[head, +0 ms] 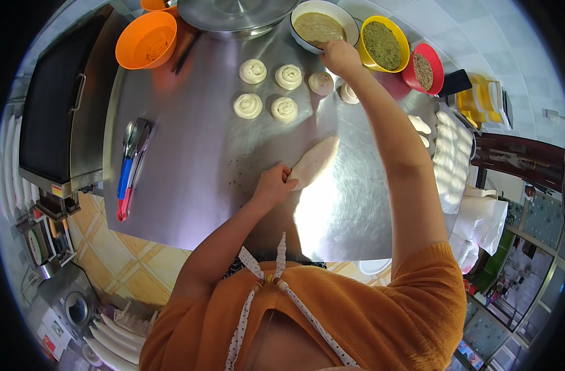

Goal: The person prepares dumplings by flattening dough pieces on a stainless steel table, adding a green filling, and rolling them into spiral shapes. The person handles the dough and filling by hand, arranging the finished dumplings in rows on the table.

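A flattened, elongated piece of dough [316, 162] lies slantwise on the steel table. My left hand [275, 183] pinches its near left end between thumb and fingers. My right hand [340, 56] reaches to the near rim of a white enamel bowl [299, 39] holding a brownish, wet paste. Its fingertips dip over the rim, so whether they grip anything is hidden. Several coiled dough rounds [288, 76] stand in two rows left of my right forearm. A browner round [321, 84] sits at their right, beside another coil [349, 94] partly covered by the forearm.
A yellow bowl [383, 44] of green seasoning and a red bowl [423, 69] of brown crumbs stand at back right, beside a phone [455, 83]. Covered dough pieces [447, 153] lie right. Tongs [130, 167], an orange bowl [146, 41] and a griddle [55, 102] are left.
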The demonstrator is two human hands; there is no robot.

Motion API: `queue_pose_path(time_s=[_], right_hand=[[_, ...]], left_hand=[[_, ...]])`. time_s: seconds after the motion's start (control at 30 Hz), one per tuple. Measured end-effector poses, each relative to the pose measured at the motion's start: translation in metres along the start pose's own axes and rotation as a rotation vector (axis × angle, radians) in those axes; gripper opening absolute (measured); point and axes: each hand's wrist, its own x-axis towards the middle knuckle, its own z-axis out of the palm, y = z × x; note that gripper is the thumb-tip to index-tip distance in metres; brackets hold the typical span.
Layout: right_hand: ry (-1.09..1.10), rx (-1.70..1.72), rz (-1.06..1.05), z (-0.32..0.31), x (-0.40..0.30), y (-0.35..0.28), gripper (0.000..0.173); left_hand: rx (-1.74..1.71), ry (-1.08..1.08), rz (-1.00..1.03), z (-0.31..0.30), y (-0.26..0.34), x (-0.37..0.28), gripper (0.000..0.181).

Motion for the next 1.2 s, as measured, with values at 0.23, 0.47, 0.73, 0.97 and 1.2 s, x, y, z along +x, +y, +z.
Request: queue_pose_path(time_s=[0.23,0.47,0.73,0.97,1.2], right_hand=[[0.192,0.176,-0.03,-0.045,-0.031,0.008,0.026],[0.197,0.671,0.368,0.026,-0.25,-0.077,0.028],[0.332,0.507,0.249,0.052,-0.287,-0.126,0.043],[0.296,0.76,0.218,0.051,-0.318,-0.175,0.044],[0.667,0.673,0.381,-0.012,-0.157,0.026,0.018]], left_hand=[[-0.011,0.001,0.025,0.007,-0.013,0.009,0.034],[-0.058,-0.024,0.069,0.007,-0.018,0.014,0.033],[-0.1,0.0,0.11,0.014,-0.043,0.025,0.032],[-0.079,-0.077,0.133,0.004,-0.043,0.018,0.02],[-0.171,-0.104,0.032,0.003,-0.03,0.013,0.022]])
